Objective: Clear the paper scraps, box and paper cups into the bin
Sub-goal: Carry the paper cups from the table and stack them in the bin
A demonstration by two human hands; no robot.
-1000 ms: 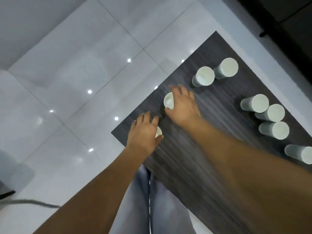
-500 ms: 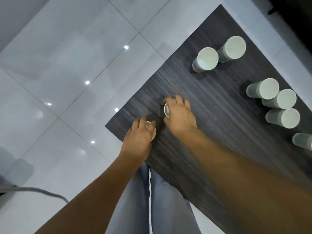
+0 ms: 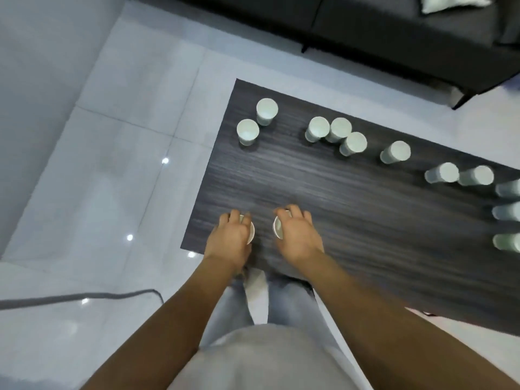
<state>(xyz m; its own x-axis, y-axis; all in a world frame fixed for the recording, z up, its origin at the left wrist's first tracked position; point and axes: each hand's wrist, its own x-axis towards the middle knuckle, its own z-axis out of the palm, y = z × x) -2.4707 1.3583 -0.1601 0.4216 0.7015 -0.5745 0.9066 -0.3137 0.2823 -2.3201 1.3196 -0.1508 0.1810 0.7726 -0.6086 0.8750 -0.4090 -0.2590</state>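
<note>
My left hand (image 3: 231, 239) grips a white paper cup (image 3: 251, 232) from above, at the near left corner of the dark wooden table (image 3: 351, 209). My right hand (image 3: 298, 235) grips a second paper cup (image 3: 277, 227) just to the right of it. Both cups are mostly hidden under my fingers. Several more white paper cups stand along the far and right side of the table, among them a pair at the far left (image 3: 247, 131) and a cluster of three (image 3: 336, 130). No bin, box or paper scraps are in view.
A dark sofa (image 3: 394, 32) stands beyond the table with a light cushion (image 3: 455, 2) on it. Glossy white floor tiles (image 3: 112, 164) lie to the left. A grey cable (image 3: 84, 296) runs across the floor near my legs.
The view has swung round so the table now lies square ahead. Both hands have stayed on the same two cups, and their fingers have curled further round them.
</note>
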